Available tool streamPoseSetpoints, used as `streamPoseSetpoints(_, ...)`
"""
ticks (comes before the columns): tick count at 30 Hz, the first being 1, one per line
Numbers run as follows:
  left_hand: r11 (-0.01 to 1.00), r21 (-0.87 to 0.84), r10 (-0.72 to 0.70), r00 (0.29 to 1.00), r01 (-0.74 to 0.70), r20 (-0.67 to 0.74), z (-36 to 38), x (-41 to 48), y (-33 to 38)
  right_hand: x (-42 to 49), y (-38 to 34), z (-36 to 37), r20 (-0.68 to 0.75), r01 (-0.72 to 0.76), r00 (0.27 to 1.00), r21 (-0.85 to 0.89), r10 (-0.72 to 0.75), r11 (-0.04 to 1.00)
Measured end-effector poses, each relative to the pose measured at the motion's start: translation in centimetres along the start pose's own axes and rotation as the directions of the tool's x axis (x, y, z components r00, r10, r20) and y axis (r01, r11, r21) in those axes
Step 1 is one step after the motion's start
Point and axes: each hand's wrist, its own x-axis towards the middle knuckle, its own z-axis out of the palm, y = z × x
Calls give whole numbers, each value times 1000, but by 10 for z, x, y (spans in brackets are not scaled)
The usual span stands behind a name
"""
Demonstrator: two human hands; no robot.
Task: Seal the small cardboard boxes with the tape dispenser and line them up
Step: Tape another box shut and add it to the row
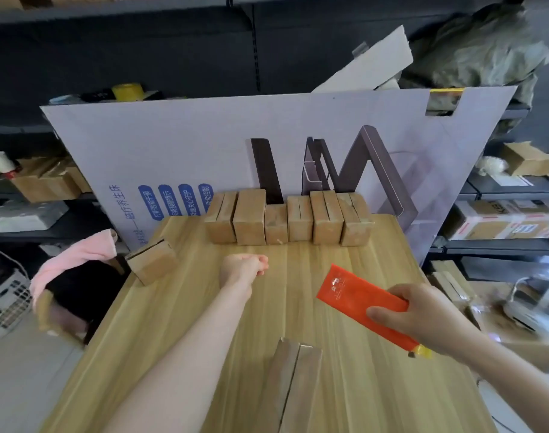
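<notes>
Several small cardboard boxes stand in a row at the far edge of the wooden table. One more small box sits tilted at the table's left edge. A box with unsealed flaps lies close to me at the near edge. My left hand is stretched out over the middle of the table, fingers curled into a fist with nothing in it. My right hand grips an orange tube with a yellow cap above the table's right side. No tape dispenser is visible.
A large white printed cardboard sheet stands upright behind the row. A pink cloth hangs left of the table. Shelves with boxes and a yellow tape roll surround the table.
</notes>
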Motion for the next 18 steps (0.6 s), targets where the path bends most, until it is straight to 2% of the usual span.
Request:
streamPoseSetpoints(3, 994, -13, -110, 994, 110, -18, 5, 0, -47, 4, 21, 20, 79, -47, 996, -39, 50, 998)
streamPoseSetpoints(7, 979, 12, -206, 978, 205, 37, 10, 0, -97, 12, 51, 36, 123, -78, 987, -224, 107, 972)
streamPoseSetpoints(12, 975, 128, -184, 983, 182, 4, 16, -4, -134, 28, 78, 53, 170, -106, 970, -350, 174, 931)
streamPoseSetpoints(18, 957, 203, -199, 978, 207, -58, 25, 2, -153, 47, 82, 73, 210, -105, 957, -385, 198, 917)
